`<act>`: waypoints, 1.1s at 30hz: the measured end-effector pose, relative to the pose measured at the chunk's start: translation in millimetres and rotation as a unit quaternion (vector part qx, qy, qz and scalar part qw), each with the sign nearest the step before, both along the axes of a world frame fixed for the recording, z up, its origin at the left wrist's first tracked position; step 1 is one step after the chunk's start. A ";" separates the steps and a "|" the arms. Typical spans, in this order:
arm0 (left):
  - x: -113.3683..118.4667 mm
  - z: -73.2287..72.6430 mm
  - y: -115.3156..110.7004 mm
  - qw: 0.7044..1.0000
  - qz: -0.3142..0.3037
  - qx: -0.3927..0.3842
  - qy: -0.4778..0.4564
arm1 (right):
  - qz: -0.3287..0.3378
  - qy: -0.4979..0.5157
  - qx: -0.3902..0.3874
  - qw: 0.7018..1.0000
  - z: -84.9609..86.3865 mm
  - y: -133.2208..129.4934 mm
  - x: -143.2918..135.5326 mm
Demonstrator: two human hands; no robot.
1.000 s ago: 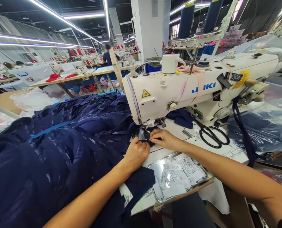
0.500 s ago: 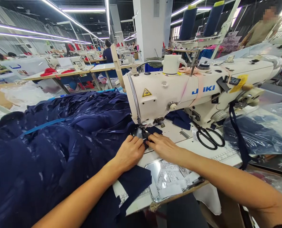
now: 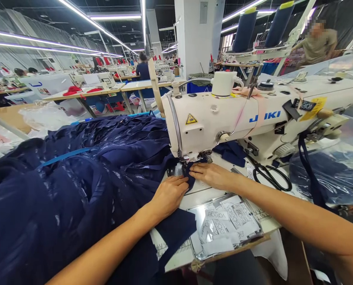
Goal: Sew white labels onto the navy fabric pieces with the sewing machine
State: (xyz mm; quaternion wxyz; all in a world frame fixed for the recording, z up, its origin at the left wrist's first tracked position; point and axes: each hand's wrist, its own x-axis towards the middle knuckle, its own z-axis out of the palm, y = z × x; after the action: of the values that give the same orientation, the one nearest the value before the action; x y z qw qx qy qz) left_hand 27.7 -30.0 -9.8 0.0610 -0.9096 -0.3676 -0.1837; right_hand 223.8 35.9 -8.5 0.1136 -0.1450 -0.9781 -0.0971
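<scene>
Navy fabric (image 3: 190, 183) runs under the needle area of a white sewing machine (image 3: 206, 124), between my two hands. My left hand (image 3: 171, 194) is closed on its near edge, fingers curled over the cloth and thumb hidden. Just to the right, my right hand (image 3: 209, 175) lies with fingers stretched out, their tips touching the cloth beside the presser foot. A loose navy piece (image 3: 176, 227) hangs below my left wrist over the table's front edge. The needle itself is too small to make out.
A large heap of navy garments (image 3: 75, 190) covers the left side. Black scissors (image 3: 271, 176) lie right of the machine bed. A clear tray of printed labels (image 3: 224, 225) sits at the front. Bagged navy cloth (image 3: 331, 170) is at right. A person (image 3: 319, 43) stands behind.
The view has shifted, so the scene sits farther right and slightly lower. My right fingers have straightened across the cloth. My left hand stays at the fabric's near edge.
</scene>
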 end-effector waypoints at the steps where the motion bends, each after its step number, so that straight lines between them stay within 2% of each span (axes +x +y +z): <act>1: 2.3 -0.2 0.2 1.000 0.010 0.006 0.000 | 0.002 0.005 -0.004 1.000 -1.2 1.6 0.3; 8: 8.6 -2.4 2.4 0.998 0.059 0.032 -0.002 | -0.012 0.011 -0.031 0.999 -8.0 9.9 -0.3; 17: 12.9 -6.4 5.1 0.996 0.071 0.046 -0.004 | -0.031 0.018 -0.011 0.999 -14.2 14.0 -0.2; 33: 18.6 -5.4 10.8 0.993 0.090 0.074 0.017 | -0.043 0.044 -0.054 0.997 -14.0 20.0 -0.4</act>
State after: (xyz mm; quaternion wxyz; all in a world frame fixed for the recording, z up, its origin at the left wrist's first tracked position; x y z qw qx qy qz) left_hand 46.3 -19.2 -15.2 0.1512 -0.8687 -0.4325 -0.1885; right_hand 223.4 56.0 -22.6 0.1445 -0.1971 -0.9687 -0.0427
